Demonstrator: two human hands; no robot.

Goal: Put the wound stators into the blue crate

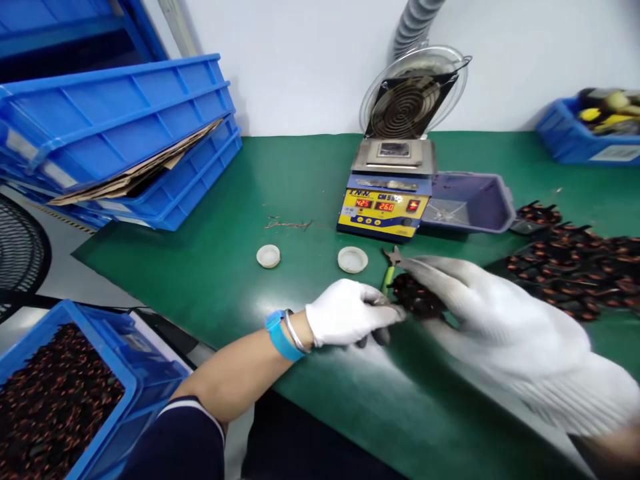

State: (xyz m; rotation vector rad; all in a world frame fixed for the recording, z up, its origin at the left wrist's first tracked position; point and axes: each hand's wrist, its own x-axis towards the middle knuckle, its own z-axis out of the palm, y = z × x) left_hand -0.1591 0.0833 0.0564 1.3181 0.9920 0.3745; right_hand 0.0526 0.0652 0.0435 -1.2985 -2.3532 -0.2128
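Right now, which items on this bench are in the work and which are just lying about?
In the work:
- left hand and right hand, both gloved, meeting on a dark coil part
- green-handled cutters beside them
- pile of coil parts at right

Lying about:
- two white caps
- solder pot
- stacked blue crates
- wire scrap

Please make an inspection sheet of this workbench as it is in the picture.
Surface: green mat.
Job's things: dark coil part between both hands; pile of coil parts to the right.
Clutter: two white caps, green-handled pliers, wire scraps.
Grippers: left hand and right hand, gloved, on the part.
Cables: nothing seen.
Surroundings: solder pot, fan, stacked blue crates, blue bin of parts.
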